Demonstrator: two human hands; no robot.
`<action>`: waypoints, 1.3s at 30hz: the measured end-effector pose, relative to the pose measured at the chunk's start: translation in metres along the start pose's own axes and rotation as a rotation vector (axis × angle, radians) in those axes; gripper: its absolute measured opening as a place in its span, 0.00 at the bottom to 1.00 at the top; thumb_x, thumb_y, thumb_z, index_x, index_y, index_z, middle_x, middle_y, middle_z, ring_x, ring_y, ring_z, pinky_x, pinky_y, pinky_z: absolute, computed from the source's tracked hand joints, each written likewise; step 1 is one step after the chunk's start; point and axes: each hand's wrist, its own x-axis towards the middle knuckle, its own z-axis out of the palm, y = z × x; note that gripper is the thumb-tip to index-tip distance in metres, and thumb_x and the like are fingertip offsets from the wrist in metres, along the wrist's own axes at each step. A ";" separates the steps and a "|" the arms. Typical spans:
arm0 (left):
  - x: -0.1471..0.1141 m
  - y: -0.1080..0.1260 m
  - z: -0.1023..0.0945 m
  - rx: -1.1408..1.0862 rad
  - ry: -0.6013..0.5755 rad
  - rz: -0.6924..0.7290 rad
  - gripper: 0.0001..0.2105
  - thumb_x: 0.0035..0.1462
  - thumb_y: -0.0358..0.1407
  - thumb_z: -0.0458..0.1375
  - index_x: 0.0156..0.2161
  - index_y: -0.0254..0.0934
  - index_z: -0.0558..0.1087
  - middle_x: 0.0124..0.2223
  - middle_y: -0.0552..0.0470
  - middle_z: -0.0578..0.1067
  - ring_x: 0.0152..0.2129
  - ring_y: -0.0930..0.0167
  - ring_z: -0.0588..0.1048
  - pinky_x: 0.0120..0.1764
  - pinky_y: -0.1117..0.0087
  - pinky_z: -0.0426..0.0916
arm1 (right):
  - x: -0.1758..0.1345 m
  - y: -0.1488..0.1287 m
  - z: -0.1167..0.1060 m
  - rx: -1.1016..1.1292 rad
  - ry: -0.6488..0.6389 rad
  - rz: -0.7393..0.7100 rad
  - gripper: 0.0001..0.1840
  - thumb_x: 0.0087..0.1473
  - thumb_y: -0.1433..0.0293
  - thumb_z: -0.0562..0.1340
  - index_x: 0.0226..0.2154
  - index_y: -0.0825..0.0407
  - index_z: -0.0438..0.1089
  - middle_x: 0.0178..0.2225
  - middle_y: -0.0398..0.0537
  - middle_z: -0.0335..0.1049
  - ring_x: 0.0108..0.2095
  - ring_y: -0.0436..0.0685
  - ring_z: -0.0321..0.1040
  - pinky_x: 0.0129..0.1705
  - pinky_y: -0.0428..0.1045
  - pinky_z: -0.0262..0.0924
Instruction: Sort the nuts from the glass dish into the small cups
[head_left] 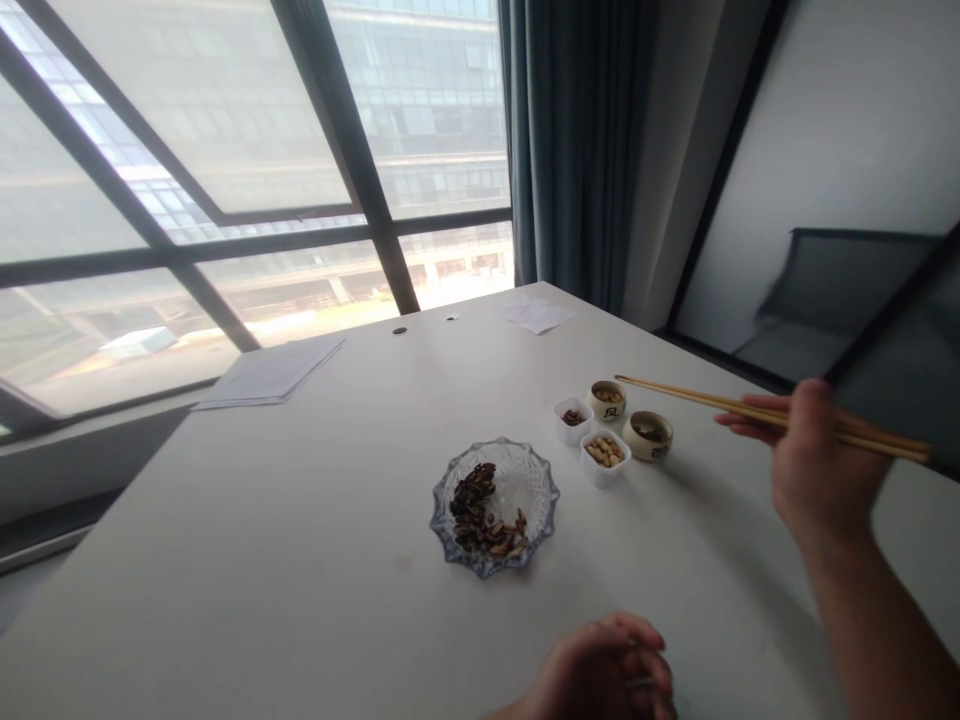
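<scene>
In my right hand (825, 460), raised over the table's right side, is a pair of wooden chopsticks (720, 401). Their tips lie close together, pointing left above the small cups. Two beige ceramic cups (651, 437) with dark markings stand there, one holding greenish bits and the other pale brown pieces. Beside them, one white plastic cup (572, 420) contains dark brown pieces, and another white cup (605, 458) contains what look like peanuts. A scalloped glass bowl (544, 500) holds dark brown, seed-like pieces (480, 510). Below it my left hand (611, 668) is loosely curled, fingers apart, with nothing visibly held.
The white table (262, 530) reaches to the windows. Stacked papers (274, 372) lie at its far left edge, and another sheet (538, 315) near the far corner. A dark round fitting (400, 331) sits in the tabletop. Behind stand a blue-grey curtain (574, 150) and a glass partition.
</scene>
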 end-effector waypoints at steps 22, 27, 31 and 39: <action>0.000 -0.006 -0.001 0.015 0.033 0.005 0.16 0.52 0.44 0.66 0.39 0.32 0.77 0.32 0.48 0.75 0.29 0.67 0.74 0.38 0.66 0.59 | -0.105 0.032 0.043 0.189 -0.927 0.090 0.21 0.68 0.56 0.60 0.34 0.52 0.81 0.27 0.50 0.81 0.25 0.55 0.79 0.26 0.47 0.74; 0.000 -0.005 0.001 0.021 0.040 0.003 0.18 0.49 0.44 0.67 0.40 0.32 0.78 0.32 0.48 0.75 0.28 0.67 0.73 0.39 0.65 0.61 | -0.131 0.038 0.050 0.225 -1.023 0.159 0.20 0.67 0.56 0.61 0.34 0.52 0.80 0.26 0.49 0.81 0.24 0.54 0.79 0.25 0.45 0.73; -0.002 -0.004 0.004 0.017 0.037 0.000 0.18 0.49 0.44 0.67 0.41 0.33 0.78 0.34 0.48 0.76 0.28 0.67 0.73 0.39 0.65 0.61 | -0.138 0.040 0.052 0.253 -1.003 0.239 0.20 0.65 0.54 0.63 0.34 0.52 0.81 0.27 0.49 0.82 0.26 0.55 0.80 0.25 0.45 0.73; -0.002 -0.003 0.004 0.021 0.032 -0.011 0.18 0.49 0.43 0.67 0.42 0.32 0.78 0.34 0.48 0.76 0.29 0.67 0.74 0.40 0.65 0.60 | -0.146 0.040 0.057 0.252 -0.918 0.382 0.23 0.61 0.49 0.65 0.33 0.53 0.81 0.26 0.52 0.82 0.26 0.59 0.81 0.24 0.48 0.76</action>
